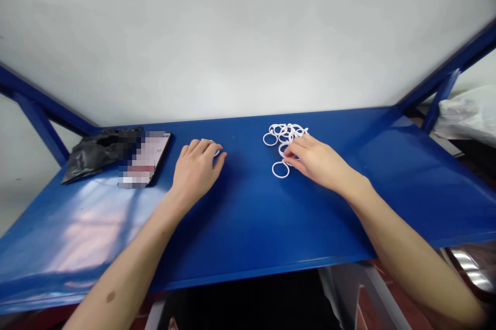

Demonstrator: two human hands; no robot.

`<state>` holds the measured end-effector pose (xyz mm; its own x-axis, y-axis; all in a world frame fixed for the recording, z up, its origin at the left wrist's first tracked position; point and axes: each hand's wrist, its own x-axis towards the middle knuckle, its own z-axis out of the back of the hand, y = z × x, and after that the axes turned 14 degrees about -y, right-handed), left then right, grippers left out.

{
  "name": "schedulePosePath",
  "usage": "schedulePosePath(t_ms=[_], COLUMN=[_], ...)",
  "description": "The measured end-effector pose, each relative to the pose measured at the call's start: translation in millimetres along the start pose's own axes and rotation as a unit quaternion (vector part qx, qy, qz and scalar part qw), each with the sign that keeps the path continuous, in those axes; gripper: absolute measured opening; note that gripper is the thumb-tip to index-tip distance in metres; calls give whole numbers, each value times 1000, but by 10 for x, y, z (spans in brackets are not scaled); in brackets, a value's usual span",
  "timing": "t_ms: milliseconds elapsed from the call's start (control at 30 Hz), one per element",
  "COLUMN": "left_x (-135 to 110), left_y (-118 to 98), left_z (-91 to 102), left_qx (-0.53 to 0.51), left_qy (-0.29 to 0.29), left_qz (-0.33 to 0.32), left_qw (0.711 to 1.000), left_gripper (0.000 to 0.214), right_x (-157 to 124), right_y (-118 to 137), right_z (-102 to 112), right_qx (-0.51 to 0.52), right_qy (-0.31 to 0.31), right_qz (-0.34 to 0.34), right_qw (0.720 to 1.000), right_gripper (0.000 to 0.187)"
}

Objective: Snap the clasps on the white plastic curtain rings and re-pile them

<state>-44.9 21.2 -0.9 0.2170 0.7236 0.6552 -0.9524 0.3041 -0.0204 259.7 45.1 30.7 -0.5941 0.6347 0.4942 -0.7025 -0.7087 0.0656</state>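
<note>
My left hand (197, 166) is over the blue table, left of the middle, with its fingers curled down over a thin white ring (216, 153). Only bits of that ring show by the index finger and thumb; the rest is hidden. Further right, a loose pile of white rings (285, 131) lies on the table, some with what look like small eyelets. My right hand (315, 160) reaches in at the pile's near edge, thumb and forefinger closed at a white ring (280, 170) lying nearest me. Other rings are partly hidden under its fingers.
A phone (149, 159) and a crumpled black plastic bag (96, 152) lie at the left of the blue table (248, 226). A pale wall (248, 35) rises behind it. Blue frame bars (42, 123) stand at both sides. A white plastic bag (468, 113) is beyond the right edge.
</note>
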Motion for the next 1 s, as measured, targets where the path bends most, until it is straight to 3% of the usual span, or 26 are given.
schedulePosePath(t_ms=[200,333,500,733,867,1000], left_x=[-31,-58,-73,-84,-51,-32], left_y=[-122,-184,-286,-401,-423,-472], left_z=[-14,-18,29,110,144,167], left_qx=[-130,-170,-213,-241,-245,-218], left_qy=[39,41,-10,-71,-43,-11], left_qz=[-77,-110,-160,-207,-229,-245], left_qw=[988,978,964,946,941,944], left_gripper=[22,20,14,17,8,29], right_x=[-37,-57,-50,-67,-78,-90], right_y=[204,237,346,521,554,605], right_z=[-9,-99,-180,-220,-203,-256], right_qx=[49,23,-21,12,30,33], right_qy=[114,142,89,-21,-44,-64], right_qz=[-20,-21,28,110,133,140], right_qw=[992,989,995,994,990,988], right_gripper=[8,7,13,22,29,33])
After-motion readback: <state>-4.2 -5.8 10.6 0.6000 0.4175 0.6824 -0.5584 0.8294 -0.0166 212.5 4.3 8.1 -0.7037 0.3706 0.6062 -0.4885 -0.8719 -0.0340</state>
